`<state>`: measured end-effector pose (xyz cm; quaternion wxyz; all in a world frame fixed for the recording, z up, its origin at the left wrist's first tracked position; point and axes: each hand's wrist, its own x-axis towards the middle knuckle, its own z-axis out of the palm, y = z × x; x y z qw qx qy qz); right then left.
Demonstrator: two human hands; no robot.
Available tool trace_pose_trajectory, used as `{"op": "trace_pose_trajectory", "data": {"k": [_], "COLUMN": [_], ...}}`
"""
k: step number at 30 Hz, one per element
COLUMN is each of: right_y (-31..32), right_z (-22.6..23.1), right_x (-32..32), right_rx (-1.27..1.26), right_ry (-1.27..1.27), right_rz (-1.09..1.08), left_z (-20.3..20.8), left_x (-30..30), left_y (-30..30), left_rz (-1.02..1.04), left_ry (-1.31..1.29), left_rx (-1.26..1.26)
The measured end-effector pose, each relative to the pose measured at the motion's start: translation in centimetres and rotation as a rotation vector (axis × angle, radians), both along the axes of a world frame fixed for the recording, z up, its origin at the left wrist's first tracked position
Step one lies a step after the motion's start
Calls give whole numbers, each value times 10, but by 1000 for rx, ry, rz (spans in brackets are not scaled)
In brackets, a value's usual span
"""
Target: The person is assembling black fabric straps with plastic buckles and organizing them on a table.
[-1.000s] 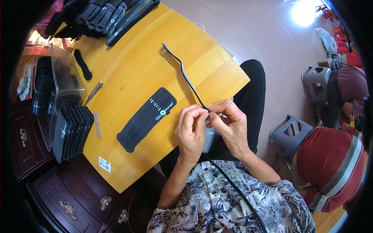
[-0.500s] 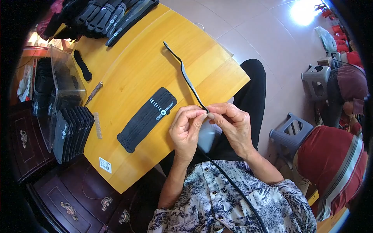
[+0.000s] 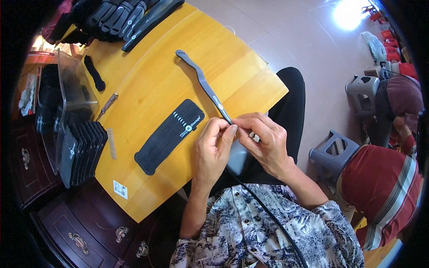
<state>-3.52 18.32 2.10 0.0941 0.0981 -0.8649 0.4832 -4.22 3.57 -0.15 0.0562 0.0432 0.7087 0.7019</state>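
A narrow black strap [image 3: 205, 86] with a rounded, slotted far end stretches up and left from my fingers over the yellow table. My left hand [image 3: 213, 149] pinches its near end between thumb and fingers. Close against it, my right hand [image 3: 263, 140] also pinches that end; the strap's tip is hidden in the fingers. To the left of my hands lies a neat stack of black straps [image 3: 170, 136], fanned slightly, with pale marks across it.
The table [image 3: 241, 58] carries a screwdriver-like tool [image 3: 107, 106], a single strap [image 3: 94, 74] and a strap pile [image 3: 120, 18]. At left stand a clear plastic bin [image 3: 73, 85] and upright straps [image 3: 82, 152]. Grey stools [image 3: 335, 149] and people in red [image 3: 380, 187] are at right.
The strap has turned so its broad, printed face shows instead of its edge, and its far end has shifted left. Both hands keep hold of the near end, moved slightly.
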Motion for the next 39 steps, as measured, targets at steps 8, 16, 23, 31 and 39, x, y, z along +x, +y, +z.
{"op": "trace_pose_trajectory", "data": {"k": [8,16,23,31,39], "right_y": [10,12,14,6,3], "right_z": [-8,-6,-14,-18,-7], "right_x": [-17,-31,-38,-44,-48], "right_rx": [73,168,224,208,-360], "right_ry": [153,131,131,175,-491], "right_rz": [156,294,335,357,262], "left_z": [6,10,19,5,15], "left_x": [-9,-6,-14,-14,-14], "left_y": [-7,-1,6,0,-7], "left_rz": [-136,-15,24,132,87], "left_ry": [-50,-181,-257,-213,-285], "left_rx": [-148,-53,-255,-22,87]}}
